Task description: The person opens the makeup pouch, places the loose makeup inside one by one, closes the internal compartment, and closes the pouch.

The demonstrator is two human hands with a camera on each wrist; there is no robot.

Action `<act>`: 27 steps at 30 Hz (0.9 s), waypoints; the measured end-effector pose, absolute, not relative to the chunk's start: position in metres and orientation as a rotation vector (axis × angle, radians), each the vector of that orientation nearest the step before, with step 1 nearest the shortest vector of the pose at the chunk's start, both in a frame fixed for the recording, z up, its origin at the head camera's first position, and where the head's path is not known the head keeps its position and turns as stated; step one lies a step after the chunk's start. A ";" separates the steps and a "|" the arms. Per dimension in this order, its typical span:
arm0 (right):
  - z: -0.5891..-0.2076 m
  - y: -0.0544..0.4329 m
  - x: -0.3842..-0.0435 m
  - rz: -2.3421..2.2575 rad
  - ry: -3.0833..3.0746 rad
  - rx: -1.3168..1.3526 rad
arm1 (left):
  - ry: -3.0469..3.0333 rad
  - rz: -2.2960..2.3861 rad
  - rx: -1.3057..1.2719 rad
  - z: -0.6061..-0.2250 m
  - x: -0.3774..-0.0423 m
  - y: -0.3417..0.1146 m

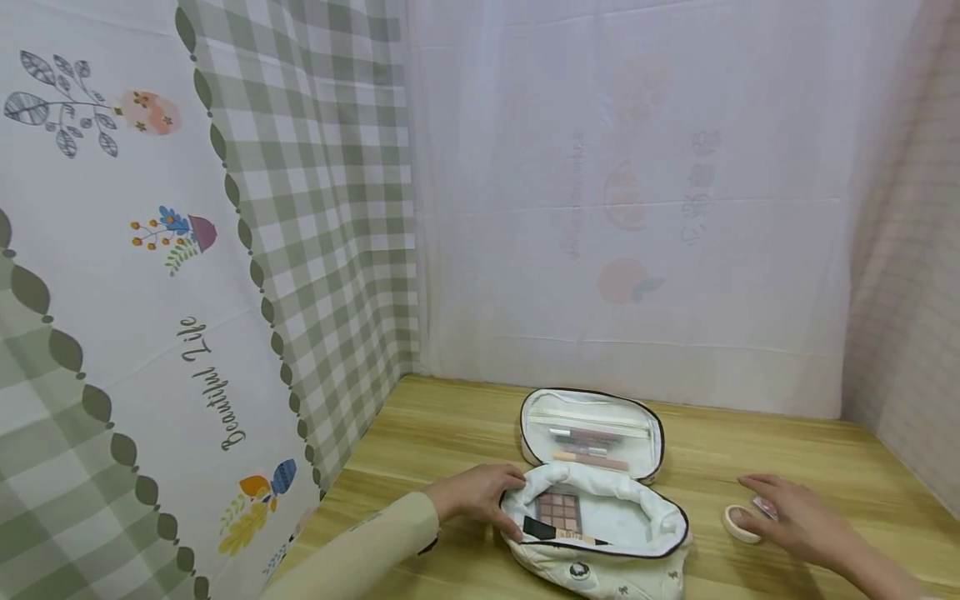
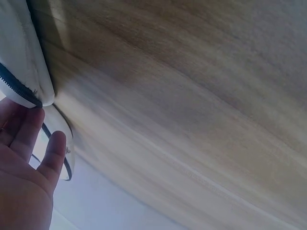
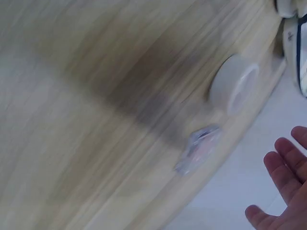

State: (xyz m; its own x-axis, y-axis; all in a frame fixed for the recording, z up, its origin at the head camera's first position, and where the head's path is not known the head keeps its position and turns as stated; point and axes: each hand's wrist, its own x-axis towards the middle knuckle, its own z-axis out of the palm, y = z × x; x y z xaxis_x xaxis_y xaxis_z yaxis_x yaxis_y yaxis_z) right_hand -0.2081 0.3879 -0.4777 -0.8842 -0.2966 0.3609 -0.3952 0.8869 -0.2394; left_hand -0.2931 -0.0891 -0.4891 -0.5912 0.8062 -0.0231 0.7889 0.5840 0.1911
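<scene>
A white quilted makeup bag (image 1: pixel 600 567) stands unzipped at the table's front. My left hand (image 1: pixel 480 496) holds its left end, thumb at the near rim; in the left wrist view the fingers (image 2: pixel 29 132) meet the zipper edge. Inside lie an eyeshadow palette (image 1: pixel 558 512) and a black-and-beige tube (image 1: pixel 547 530). My right hand (image 1: pixel 806 521) reaches out with spread fingers, above a round white container (image 1: pixel 737 533) and a small pink item in a clear case (image 3: pixel 199 149). Nothing is in its grasp. The right wrist view shows both things on the table, apart from the fingers.
The bag's raised lid (image 1: pixel 592 410) leans back, with several slim makeup tubes (image 1: pixel 592 461) behind its clear pocket. A wood-grain table (image 1: pixel 442 417) lies beneath everything. White cloth (image 1: pixel 510 250) hangs at the back, and a green checked cloth (image 1: pixel 322 167) hangs at the left.
</scene>
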 end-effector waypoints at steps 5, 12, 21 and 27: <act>-0.482 0.404 -0.210 0.385 -2.722 0.514 | 2.720 0.237 1.368 -0.492 -0.293 -0.091; -0.493 0.415 -0.213 0.277 -2.739 0.556 | 2.732 0.261 1.386 -0.496 -0.295 -0.091; -0.497 0.410 -0.220 0.296 -2.840 0.525 | 2.735 0.250 1.354 -0.494 -0.292 -0.089; -0.503 0.406 -0.221 0.275 -2.827 0.514 | 2.730 0.248 1.334 -0.493 -0.292 -0.089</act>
State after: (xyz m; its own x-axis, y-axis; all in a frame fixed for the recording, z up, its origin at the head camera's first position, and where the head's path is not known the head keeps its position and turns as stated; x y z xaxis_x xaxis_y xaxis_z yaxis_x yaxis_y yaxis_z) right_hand -0.2211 0.4060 -0.5032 -0.9052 -0.3192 0.2805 -0.3673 0.9196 -0.1389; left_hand -0.2918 -0.0894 -0.4931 -0.6136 0.7895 -0.0123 0.7743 0.6047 0.1863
